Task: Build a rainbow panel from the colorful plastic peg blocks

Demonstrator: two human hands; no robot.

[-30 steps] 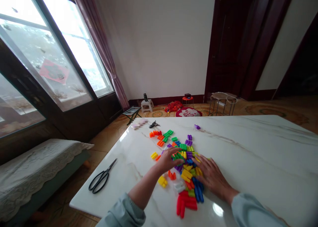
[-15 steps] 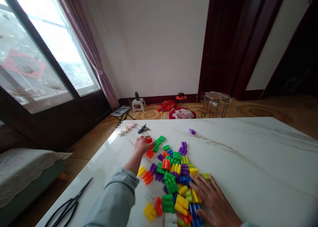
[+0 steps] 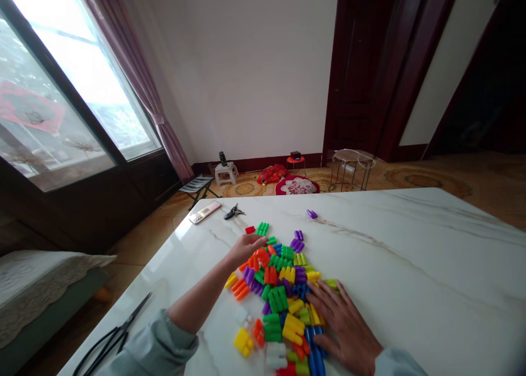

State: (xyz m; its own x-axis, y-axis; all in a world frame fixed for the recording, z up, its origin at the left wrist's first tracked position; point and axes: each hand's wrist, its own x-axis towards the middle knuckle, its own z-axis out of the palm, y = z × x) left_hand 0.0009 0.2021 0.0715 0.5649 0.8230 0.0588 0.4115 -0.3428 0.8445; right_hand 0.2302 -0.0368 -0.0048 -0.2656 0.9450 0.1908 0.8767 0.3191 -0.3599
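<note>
A heap of coloured plastic building blocks [image 3: 283, 288] lies on a white marble table [image 3: 411, 266]. My left hand [image 3: 245, 247] reaches to the heap's far left edge, fingers stretched over orange and red blocks, holding nothing that I can see. My right hand [image 3: 343, 324] lies flat and open on the right side of the heap, over yellow and blue blocks. A red block [image 3: 250, 229] and a green block [image 3: 262, 228] sit just beyond my left hand. A lone purple block [image 3: 312, 214] lies farther back.
Black scissors [image 3: 110, 337] lie near the table's left front edge. A phone [image 3: 204, 211] and a bunch of keys [image 3: 233, 212] rest at the far left corner. Beyond the table stand a small white stool [image 3: 227, 172], a metal stool [image 3: 351, 167] and a folding stool [image 3: 199, 187].
My left hand drew back from the far blocks toward the heap, sweeping orange and red pieces in with it. The right hand stayed flat on the heap. The view shifted slightly.
</note>
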